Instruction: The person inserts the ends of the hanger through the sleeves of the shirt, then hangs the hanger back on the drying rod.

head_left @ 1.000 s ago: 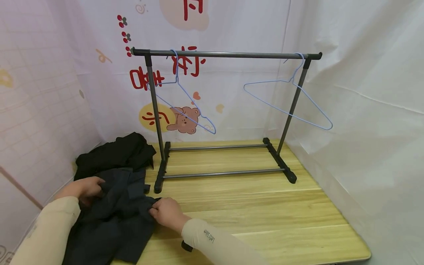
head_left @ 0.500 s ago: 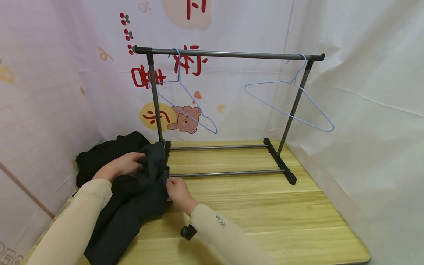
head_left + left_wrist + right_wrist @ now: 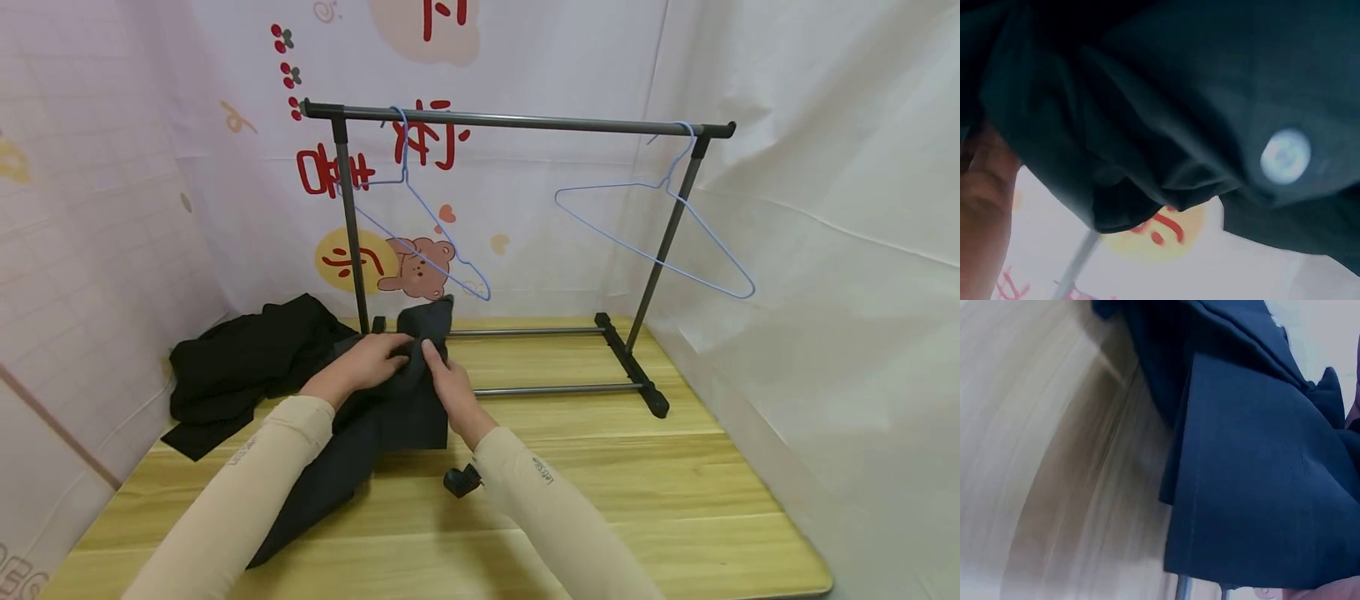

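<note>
A dark charcoal garment [image 3: 408, 425] is raised over the table in front of the rack's left foot, its lower part trailing toward the near left. My left hand [image 3: 367, 362] grips bunched cloth near its upper part. On the other side my right hand [image 3: 453, 387] pinches the garment's edge, thumb uppermost. The left wrist view has the cloth [image 3: 1166, 112] in loose folds, with a pale round spot [image 3: 1285, 156] on it. Straight stitched edges show on the hanging panel [image 3: 1247, 487] in the right wrist view. Folds hide some fingertips.
A clothes rack [image 3: 525, 122] with a dark metal bar stands at the back. Two blue wire hangers hang on it, one left [image 3: 442, 229] and one right [image 3: 660, 225]. A black garment [image 3: 240, 358] lies heaped at the left of the wooden table [image 3: 637, 500].
Both hands have lifted the charcoal garment off the left side and carried it right and away from me, in front of the rack's left foot. The black heap stays behind.
</note>
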A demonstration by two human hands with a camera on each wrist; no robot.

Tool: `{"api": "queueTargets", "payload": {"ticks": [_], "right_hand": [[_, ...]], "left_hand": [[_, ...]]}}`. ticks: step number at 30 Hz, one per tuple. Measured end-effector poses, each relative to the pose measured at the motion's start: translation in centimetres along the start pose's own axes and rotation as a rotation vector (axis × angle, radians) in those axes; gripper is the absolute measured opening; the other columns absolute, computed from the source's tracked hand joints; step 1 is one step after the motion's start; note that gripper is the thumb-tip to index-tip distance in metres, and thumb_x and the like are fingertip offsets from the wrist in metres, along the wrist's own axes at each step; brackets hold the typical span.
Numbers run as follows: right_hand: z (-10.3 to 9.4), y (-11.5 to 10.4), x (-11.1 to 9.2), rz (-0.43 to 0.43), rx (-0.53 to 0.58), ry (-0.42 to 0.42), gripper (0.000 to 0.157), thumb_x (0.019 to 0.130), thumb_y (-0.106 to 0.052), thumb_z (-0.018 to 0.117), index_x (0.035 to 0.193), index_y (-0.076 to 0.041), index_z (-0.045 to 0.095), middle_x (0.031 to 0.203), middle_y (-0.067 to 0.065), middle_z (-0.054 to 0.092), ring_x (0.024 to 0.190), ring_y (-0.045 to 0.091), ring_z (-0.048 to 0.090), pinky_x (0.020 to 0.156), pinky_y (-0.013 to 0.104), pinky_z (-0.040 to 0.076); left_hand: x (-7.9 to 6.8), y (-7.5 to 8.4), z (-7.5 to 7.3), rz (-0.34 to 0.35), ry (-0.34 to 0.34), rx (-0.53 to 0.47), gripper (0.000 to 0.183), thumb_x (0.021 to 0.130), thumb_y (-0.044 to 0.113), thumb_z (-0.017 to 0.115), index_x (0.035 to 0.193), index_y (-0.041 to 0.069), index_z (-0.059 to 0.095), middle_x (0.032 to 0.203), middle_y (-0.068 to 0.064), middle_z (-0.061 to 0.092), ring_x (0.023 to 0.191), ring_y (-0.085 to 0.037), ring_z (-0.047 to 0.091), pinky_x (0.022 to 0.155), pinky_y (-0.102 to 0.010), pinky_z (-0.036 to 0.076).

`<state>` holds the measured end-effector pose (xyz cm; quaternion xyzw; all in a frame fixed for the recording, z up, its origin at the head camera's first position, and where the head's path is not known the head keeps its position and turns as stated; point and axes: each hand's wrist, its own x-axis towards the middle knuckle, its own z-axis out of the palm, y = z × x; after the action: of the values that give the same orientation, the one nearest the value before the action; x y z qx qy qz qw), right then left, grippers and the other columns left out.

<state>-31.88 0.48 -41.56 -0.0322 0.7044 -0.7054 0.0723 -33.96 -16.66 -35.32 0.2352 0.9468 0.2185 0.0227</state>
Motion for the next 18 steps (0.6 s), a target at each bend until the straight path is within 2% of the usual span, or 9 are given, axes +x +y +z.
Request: {"api": "queueTargets", "payload": {"ticks": [3, 5, 7, 10, 12, 14, 16, 18], "right_hand": [[-1.0, 1.0, 0.3, 0.027, -0.003, 0.028, 0.066, 0.094, -0.058, 0.059, 0.136, -0.007, 0.056, 0.128, 0.011, 0.061, 0.115, 0.028, 0.06, 0.1, 0.046, 0.045], [-1.7, 1.6, 0.6, 0.047, -0.026, 0.071, 0.052, 0.097, -0.045, 0.062, 0.131, -0.005, 0.059, 0.119, 0.01, 0.064, 0.107, 0.027, 0.063, 0.094, 0.045, 0.049], [-2.4, 2.0, 0.8, 0.067, -0.049, 0.1, 0.044, 0.099, -0.036, 0.063, 0.129, -0.004, 0.06, 0.116, 0.01, 0.065, 0.104, 0.027, 0.064, 0.092, 0.045, 0.049], [-3.6, 2.1, 1.1, 0.081, -0.088, 0.127, 0.041, 0.099, -0.031, 0.063, 0.129, -0.003, 0.06, 0.117, 0.013, 0.064, 0.105, 0.029, 0.062, 0.093, 0.046, 0.048], [-4.4, 2.2, 1.2, 0.081, -0.095, 0.133, 0.041, 0.099, -0.029, 0.063, 0.13, -0.003, 0.06, 0.12, 0.014, 0.063, 0.108, 0.031, 0.061, 0.095, 0.047, 0.047], [-5.1, 2.2, 1.2, 0.077, -0.101, 0.136, 0.041, 0.099, -0.028, 0.063, 0.131, -0.003, 0.059, 0.122, 0.015, 0.062, 0.11, 0.032, 0.06, 0.097, 0.048, 0.046], [-5.8, 2.4, 1.3, 0.073, -0.106, 0.141, 0.041, 0.099, -0.029, 0.062, 0.131, -0.003, 0.059, 0.124, 0.015, 0.062, 0.11, 0.032, 0.06, 0.097, 0.048, 0.045], [-6.4, 2.7, 1.3, 0.074, -0.112, 0.144, 0.042, 0.1, -0.029, 0.062, 0.132, -0.002, 0.059, 0.124, 0.015, 0.062, 0.11, 0.032, 0.06, 0.097, 0.047, 0.046]], "left_hand": [[0.2, 0.8, 1.0, 0.035, -0.102, 0.015, 0.04, 0.103, 0.007, 0.049, 0.143, 0.002, 0.052, 0.138, -0.021, 0.055, 0.128, -0.038, 0.05, 0.106, -0.051, 0.039], [0.0, 0.9, 1.3, 0.057, -0.137, 0.008, 0.039, 0.103, 0.004, 0.048, 0.142, 0.005, 0.053, 0.139, -0.02, 0.054, 0.129, -0.037, 0.05, 0.106, -0.051, 0.039], [-0.5, 0.7, 1.2, 0.075, -0.129, -0.019, 0.039, 0.104, 0.004, 0.047, 0.142, 0.006, 0.055, 0.14, -0.018, 0.054, 0.131, -0.037, 0.049, 0.106, -0.051, 0.039], [-1.4, -0.3, 0.6, 0.066, -0.068, -0.084, 0.035, 0.103, 0.006, 0.05, 0.136, 0.006, 0.06, 0.136, -0.017, 0.058, 0.127, -0.035, 0.052, 0.103, -0.051, 0.042], [-2.2, -1.4, -0.1, 0.023, -0.036, -0.117, 0.035, 0.102, 0.011, 0.054, 0.136, 0.003, 0.059, 0.135, -0.019, 0.058, 0.126, -0.036, 0.053, 0.103, -0.051, 0.042], [-3.2, -2.8, -0.7, -0.057, -0.038, -0.126, 0.043, 0.101, 0.019, 0.06, 0.139, -0.001, 0.054, 0.136, -0.023, 0.056, 0.126, -0.039, 0.052, 0.102, -0.053, 0.042], [-4.6, -4.0, -1.2, -0.157, -0.098, -0.117, 0.062, 0.097, 0.03, 0.066, 0.143, -0.005, 0.045, 0.141, -0.029, 0.048, 0.129, -0.044, 0.046, 0.103, -0.057, 0.039], [-6.2, -4.9, -1.3, -0.286, -0.209, -0.113, 0.086, 0.09, 0.043, 0.072, 0.148, -0.008, 0.033, 0.146, -0.034, 0.038, 0.132, -0.049, 0.039, 0.102, -0.062, 0.037]]}}
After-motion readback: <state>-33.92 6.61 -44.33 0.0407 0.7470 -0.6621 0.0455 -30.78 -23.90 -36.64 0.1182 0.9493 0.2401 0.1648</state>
